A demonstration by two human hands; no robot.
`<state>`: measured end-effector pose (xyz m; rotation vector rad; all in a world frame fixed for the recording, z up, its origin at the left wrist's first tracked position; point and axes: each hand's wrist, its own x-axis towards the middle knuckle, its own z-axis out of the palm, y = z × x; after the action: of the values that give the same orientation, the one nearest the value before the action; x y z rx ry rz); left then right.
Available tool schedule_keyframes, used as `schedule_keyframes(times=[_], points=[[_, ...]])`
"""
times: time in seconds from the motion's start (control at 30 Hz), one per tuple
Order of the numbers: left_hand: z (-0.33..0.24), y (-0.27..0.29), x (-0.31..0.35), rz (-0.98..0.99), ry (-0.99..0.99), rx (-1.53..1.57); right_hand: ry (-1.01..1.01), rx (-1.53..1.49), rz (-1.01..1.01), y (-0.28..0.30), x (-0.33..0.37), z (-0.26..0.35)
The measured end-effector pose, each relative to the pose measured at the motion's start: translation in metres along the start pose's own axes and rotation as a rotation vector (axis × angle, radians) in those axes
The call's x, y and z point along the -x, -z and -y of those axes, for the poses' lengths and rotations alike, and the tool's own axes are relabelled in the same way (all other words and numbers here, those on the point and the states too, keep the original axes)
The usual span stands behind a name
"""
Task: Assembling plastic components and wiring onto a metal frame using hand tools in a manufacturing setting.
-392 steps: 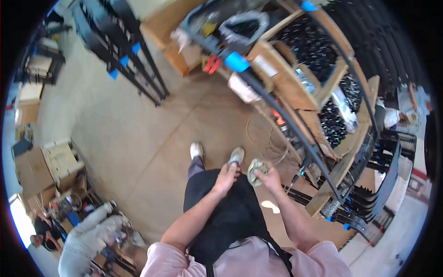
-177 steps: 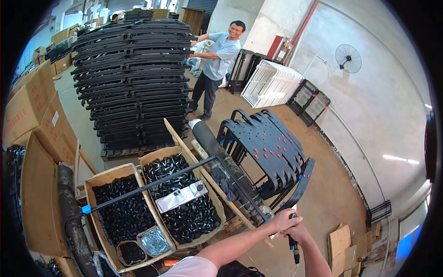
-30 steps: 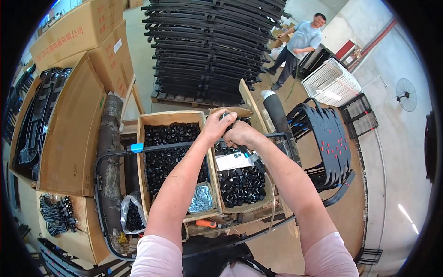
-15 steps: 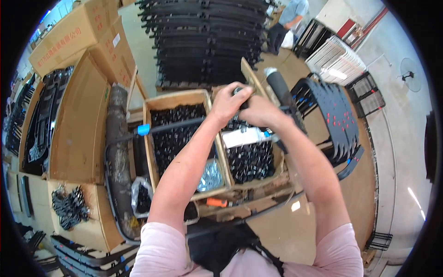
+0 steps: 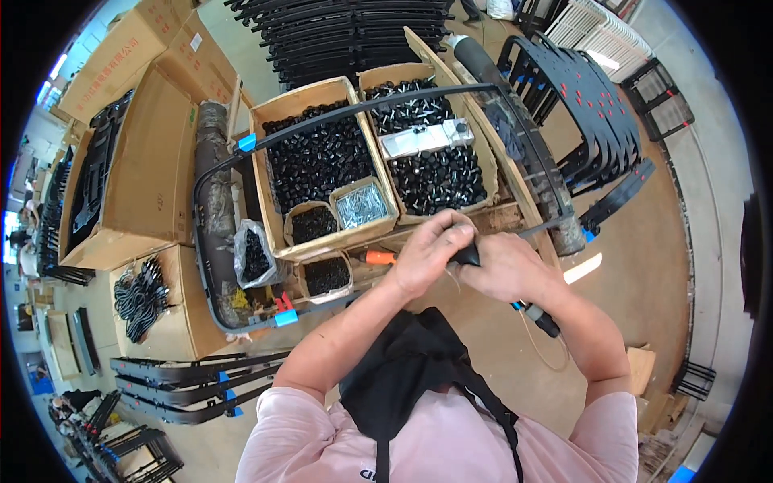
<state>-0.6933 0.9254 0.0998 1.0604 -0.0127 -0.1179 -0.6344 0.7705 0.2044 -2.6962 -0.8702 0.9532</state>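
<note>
My two hands meet just in front of the parts boxes, over the near right stretch of a slim black frame [image 5: 306, 126] with blue tape. My left hand [image 5: 432, 253] is closed, thumb against bent fingers, beside a black rounded end; what it pinches is hidden. My right hand [image 5: 509, 270] wraps round what looks like a black hand tool [image 5: 546, 324]. Its blue-banded rear sticks out below the wrist, near a thin looping cord [image 5: 561, 362]. The frame lies across the boxes and two wrapped rollers.
Wooden boxes [image 5: 259, 181] hold black caps, screws and a white block [image 5: 425, 139]. An orange handle [image 5: 380, 258] lies left of my hands. Wrapped rollers [image 5: 211, 209] flank the boxes. Stacked black frames [image 5: 592, 105] stand right; cartons [image 5: 157, 169] stand left.
Both hands have come toward me, from the frame's far side to its near right part, with the tool still in the right. The view has shifted, showing more of the boxes.
</note>
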Motion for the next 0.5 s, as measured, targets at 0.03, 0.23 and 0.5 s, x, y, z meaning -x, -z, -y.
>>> schedule_keyframes(times=[0.03,0.23,0.5], points=[[-0.002,-0.004,0.008,-0.029,0.003,-0.013,-0.016,-0.038,0.025,0.003,0.008,0.011],[0.013,-0.007,0.025,-0.08,-0.056,-0.068,-0.001,-0.078,-0.041,-0.027,0.019,0.008],[0.025,-0.006,0.03,-0.081,-0.104,-0.078,0.017,-0.041,-0.086,-0.043,0.02,0.003]])
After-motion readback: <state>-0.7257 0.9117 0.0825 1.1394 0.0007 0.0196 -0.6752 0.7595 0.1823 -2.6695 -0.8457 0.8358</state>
